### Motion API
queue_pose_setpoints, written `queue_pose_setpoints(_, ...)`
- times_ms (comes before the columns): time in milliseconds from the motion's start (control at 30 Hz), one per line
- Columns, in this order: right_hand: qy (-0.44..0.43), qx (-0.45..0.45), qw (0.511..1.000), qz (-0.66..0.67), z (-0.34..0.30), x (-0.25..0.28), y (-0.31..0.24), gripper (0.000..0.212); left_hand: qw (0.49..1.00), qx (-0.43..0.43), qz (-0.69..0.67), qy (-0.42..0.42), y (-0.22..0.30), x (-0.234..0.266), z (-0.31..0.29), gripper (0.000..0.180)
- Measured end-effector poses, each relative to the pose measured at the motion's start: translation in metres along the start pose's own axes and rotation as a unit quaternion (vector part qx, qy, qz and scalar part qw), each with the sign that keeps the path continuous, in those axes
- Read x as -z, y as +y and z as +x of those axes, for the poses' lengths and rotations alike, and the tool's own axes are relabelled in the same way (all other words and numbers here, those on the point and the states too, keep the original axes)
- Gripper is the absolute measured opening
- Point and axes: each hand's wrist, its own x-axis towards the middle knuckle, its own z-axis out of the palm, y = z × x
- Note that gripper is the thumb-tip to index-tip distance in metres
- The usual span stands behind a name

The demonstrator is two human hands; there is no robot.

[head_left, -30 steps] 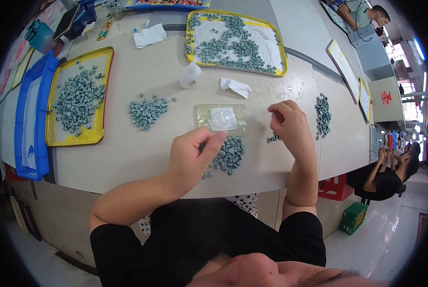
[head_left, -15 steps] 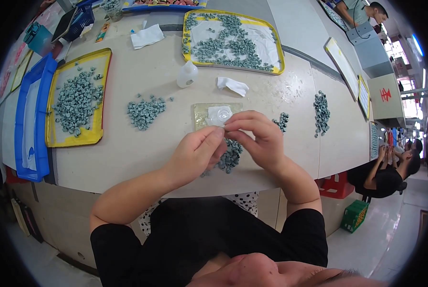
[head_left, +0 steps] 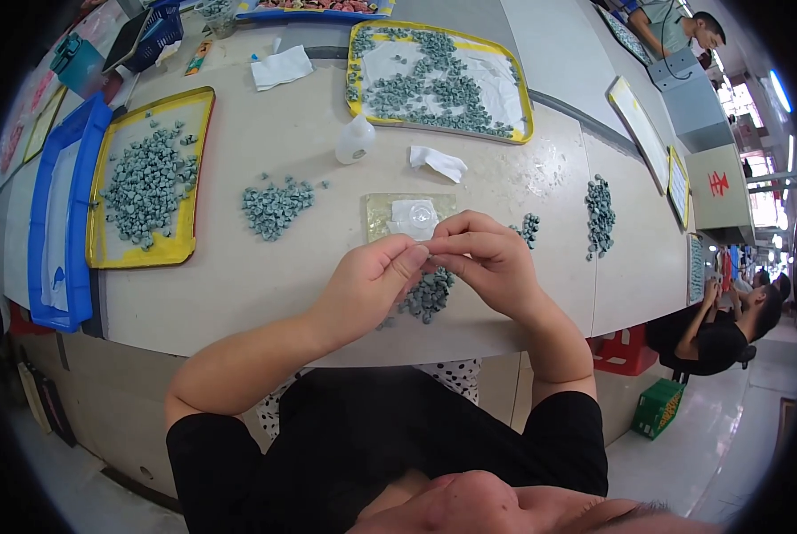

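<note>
Now the smooth worktop (head_left: 229, 303) is showing a soft sheen, the blue plastic tray (head_left: 76, 301) is gleaming, creased paper (head_left: 437, 164) is looking matt, grey-green pieces (head_left: 429, 295) are appearing rough!

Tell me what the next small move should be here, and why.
Probably a gentle, steady squeeze between the left hand and right hand before they part. Their fingertips meet by the near edge of the yellowish pad, perhaps around a small piece, though the fingers hide it. A dropped piece could get lost in the grey-green pile close by.
</note>
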Motion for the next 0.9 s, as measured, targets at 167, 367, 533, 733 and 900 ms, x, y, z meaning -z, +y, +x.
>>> queue_pose_setpoints(167,-0.019,0.022,0.997,-0.077,0.007,0.0,-0.003,0.018,1.0,0.015,0.009,-0.008,-0.002,0.008,-0.001,0.033)
queue_pose_setpoints(367,0.107,0.126,0.963,-0.212,0.016,-0.008,0.01,0.021,0.997,0.023,-0.028,0.067,0.004,0.009,-0.006,0.024)
queue_pose_setpoints(533,0.048,0.22,0.895,-0.386,0.03,-0.006,0.009,0.028,0.979,0.003,-0.168,0.118,0.007,0.012,-0.011,0.016)
queue_pose_setpoints(733,0.012,0.243,0.849,-0.469,0.033,-0.017,0.003,0.032,0.966,-0.014,-0.195,0.167,0.009,0.018,-0.013,0.015)
queue_pose_setpoints(900,-0.004,0.264,0.836,-0.481,0.03,-0.022,-0.003,0.031,0.972,-0.017,-0.169,0.163,0.012,0.028,-0.015,0.016)
